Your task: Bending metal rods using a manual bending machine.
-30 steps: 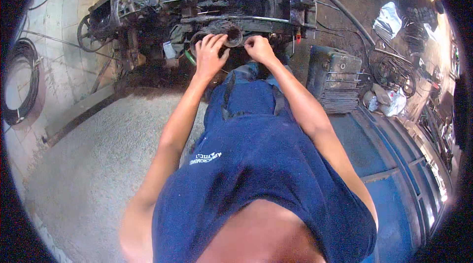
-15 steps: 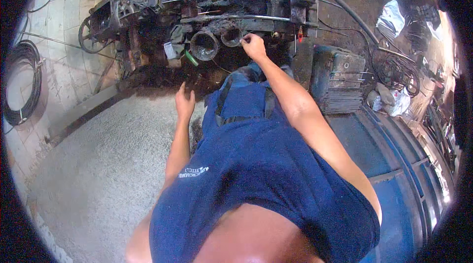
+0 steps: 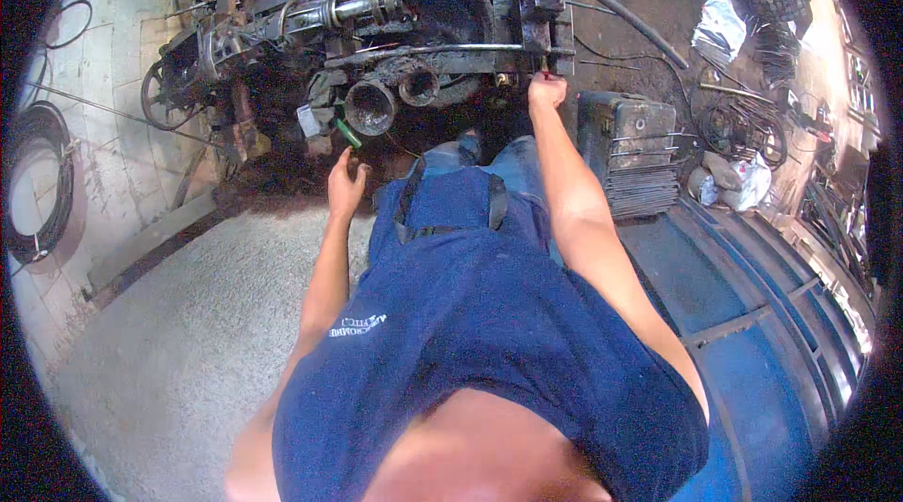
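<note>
My right hand [image 3: 547, 91] is closed on a small red lever [image 3: 546, 76] at the right end of a dark, greasy machine [image 3: 451, 52]; most of the lever is hidden by the fingers. Lower down on the left, my left hand [image 3: 347, 184] is held in the air with its fingers apart and nothing in it. Just above its fingertips is a green handle [image 3: 349, 133], which it appears not to touch. Two round, grimy metal cups [image 3: 371, 108] with wide mouths sit at the machine's front edge, between my hands.
A stack of thin metal plates [image 3: 641, 193] lies against a dark metal box [image 3: 630, 121] on the right. Blue metal sheeting [image 3: 752, 380] spans the lower right. Coiled black hose [image 3: 33, 191] rests at far left. A long pipe [image 3: 602, 1] slants over the machine's right end.
My right hand has moved right from beside the smaller cup to the red lever and closed on it. The view has shifted slightly, and my left hand is nearer the green handle.
</note>
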Available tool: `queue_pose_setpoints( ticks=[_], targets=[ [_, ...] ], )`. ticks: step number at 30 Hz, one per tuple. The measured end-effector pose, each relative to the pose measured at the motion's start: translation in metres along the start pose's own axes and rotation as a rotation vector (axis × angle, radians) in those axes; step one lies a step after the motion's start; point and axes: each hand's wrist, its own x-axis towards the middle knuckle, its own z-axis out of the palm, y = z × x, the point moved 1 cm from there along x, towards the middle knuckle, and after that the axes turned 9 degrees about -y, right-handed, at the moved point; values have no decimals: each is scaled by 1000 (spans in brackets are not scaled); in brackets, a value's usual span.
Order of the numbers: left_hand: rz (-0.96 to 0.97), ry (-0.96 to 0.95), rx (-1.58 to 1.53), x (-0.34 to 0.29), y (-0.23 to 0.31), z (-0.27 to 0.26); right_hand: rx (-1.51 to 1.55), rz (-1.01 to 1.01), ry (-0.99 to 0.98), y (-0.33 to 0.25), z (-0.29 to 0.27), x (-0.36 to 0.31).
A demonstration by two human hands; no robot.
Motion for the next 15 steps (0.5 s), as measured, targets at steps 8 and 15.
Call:
queue_pose_setpoints(
  ticks=[8,15],
  targets=[
    [-99,41,-16,-24,-18,-4,2,160,-112,-15,-22,-5],
    [-133,24,-85,-20,-13,7,488,146,-877,1,-102,-32]
  ],
)
